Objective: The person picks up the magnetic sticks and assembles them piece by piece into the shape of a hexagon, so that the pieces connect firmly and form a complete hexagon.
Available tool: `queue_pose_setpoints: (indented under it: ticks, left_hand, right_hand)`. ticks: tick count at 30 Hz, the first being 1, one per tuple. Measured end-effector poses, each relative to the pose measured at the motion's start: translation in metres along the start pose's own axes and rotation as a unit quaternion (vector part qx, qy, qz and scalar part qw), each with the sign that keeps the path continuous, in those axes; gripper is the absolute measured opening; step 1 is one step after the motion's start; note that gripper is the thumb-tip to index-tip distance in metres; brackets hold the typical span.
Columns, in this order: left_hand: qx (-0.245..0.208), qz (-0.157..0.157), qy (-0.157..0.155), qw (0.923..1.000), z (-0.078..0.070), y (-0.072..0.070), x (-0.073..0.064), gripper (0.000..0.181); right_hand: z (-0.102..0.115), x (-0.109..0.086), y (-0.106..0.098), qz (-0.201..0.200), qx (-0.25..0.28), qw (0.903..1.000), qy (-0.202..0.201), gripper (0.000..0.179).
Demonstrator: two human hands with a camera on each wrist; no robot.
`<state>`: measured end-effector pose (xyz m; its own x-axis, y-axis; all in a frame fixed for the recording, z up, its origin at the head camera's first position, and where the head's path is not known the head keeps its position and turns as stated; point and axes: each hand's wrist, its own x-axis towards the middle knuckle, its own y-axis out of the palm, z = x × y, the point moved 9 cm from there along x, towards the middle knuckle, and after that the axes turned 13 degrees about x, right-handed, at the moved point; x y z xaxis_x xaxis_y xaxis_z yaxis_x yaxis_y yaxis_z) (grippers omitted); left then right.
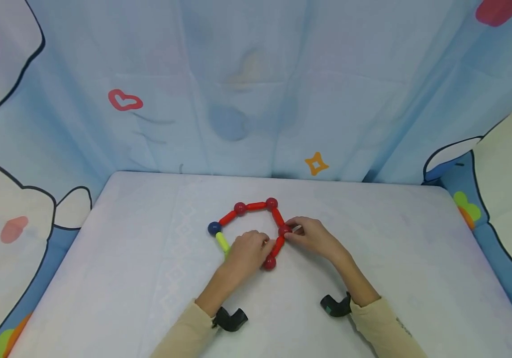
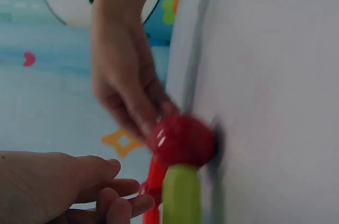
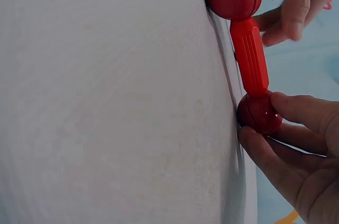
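Red rods and red balls, with a blue ball (image 1: 214,228) and a yellow-green rod (image 1: 222,242), are joined into a ring lying on the table. My right hand (image 1: 314,237) pinches the red ball (image 3: 259,113) at the ring's right side between thumb and fingers. A red rod (image 3: 250,57) runs from that ball to the nearest red ball (image 1: 269,262). Loosely bent, my left hand (image 1: 248,252) hovers by this nearest ball with nothing between its fingers (image 2: 114,203). In the left wrist view a yellow-green rod (image 2: 181,195) meets a red ball (image 2: 183,140). My left hand hides the ring's near-left part in the head view.
A white cloth covers the table (image 1: 148,298). Behind it hangs a light blue curtain (image 1: 256,99) with printed cartoon figures, hearts and a star. Black wrist mounts (image 1: 231,319) sit at both sleeves.
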<state>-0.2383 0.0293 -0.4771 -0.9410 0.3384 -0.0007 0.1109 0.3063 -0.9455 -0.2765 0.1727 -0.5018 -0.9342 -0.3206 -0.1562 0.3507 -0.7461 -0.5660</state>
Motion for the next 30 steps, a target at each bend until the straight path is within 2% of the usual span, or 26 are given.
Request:
queue_pose_setpoints:
  ticks: [2,5,8,10,12,14,19,26,30]
  left_hand:
    - [0.019,-0.027,-0.026,0.9991,0.023,-0.018,0.002,0.026]
    - [0.062,-0.059,-0.094,0.9919,0.066,-0.04,0.0,0.028]
    - [0.064,-0.031,-0.147,0.9866,0.102,-0.042,-0.002,0.031]
    - [0.04,-0.002,-0.16,0.9863,0.115,-0.036,-0.003,0.033]
    - [0.016,0.017,-0.16,0.9868,0.12,-0.031,-0.001,0.034]
    - [0.008,0.021,-0.156,0.9875,0.119,-0.027,0.001,0.034]
    - [0.042,0.011,-0.15,0.9877,0.111,-0.023,0.004,0.034]
    - [0.098,-0.001,-0.129,0.9869,0.101,-0.019,0.009,0.029]
    - [0.105,-0.013,-0.125,0.9865,0.099,-0.019,0.01,0.029]
  right_hand:
    - [-0.001,0.001,0.001,0.002,-0.001,1.0,0.003,0.037]
    - [-0.002,0.001,0.002,0.004,0.0,1.0,0.005,0.036]
    - [-0.003,0.0,0.0,0.004,-0.002,1.0,0.003,0.035]
    - [-0.003,-0.001,0.0,0.004,-0.003,1.0,0.002,0.034]
    - [-0.003,-0.002,-0.001,0.003,-0.003,1.0,0.002,0.034]
    - [-0.004,-0.003,-0.003,0.001,-0.001,1.0,0.004,0.034]
    - [-0.003,-0.005,-0.005,0.0,0.001,1.0,0.0,0.041]
    - [0.003,-0.007,-0.002,0.018,-0.023,0.9991,-0.031,0.046]
    - [0.003,-0.008,-0.002,0.016,-0.028,0.9989,-0.033,0.045]
